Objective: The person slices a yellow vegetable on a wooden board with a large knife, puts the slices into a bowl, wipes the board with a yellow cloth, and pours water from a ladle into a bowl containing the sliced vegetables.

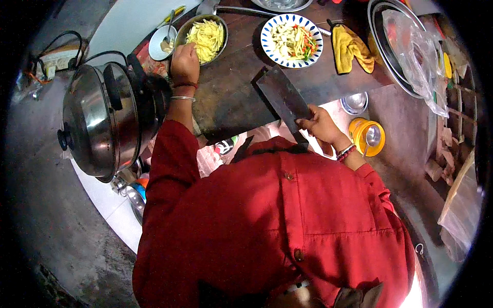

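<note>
Dark-metal rectangular cleaver point(282, 95), centre of frame: grasped at its handle by the right hand point(319, 124).
Left hand point(185, 64), upper left: fingers curled at the near rim of a round metal bowl point(225, 45); firm grip or light touch, cannot tell.
Progress, as judged: cutting well advanced. Done: pale-yellow strips point(207, 40), heaped in the bowl; pale, red and green chopped vegetables point(294, 42), on a white plate with blue ovals point(266, 40), upper centre. Left: cannot tell.
Surface: worn, dark-brown table point(241, 56).
Room: domed steel lidded pot point(92, 120), left; yellow plastic bucket point(378, 149), right; grey concrete-like surface point(67, 220), lower left.
</note>
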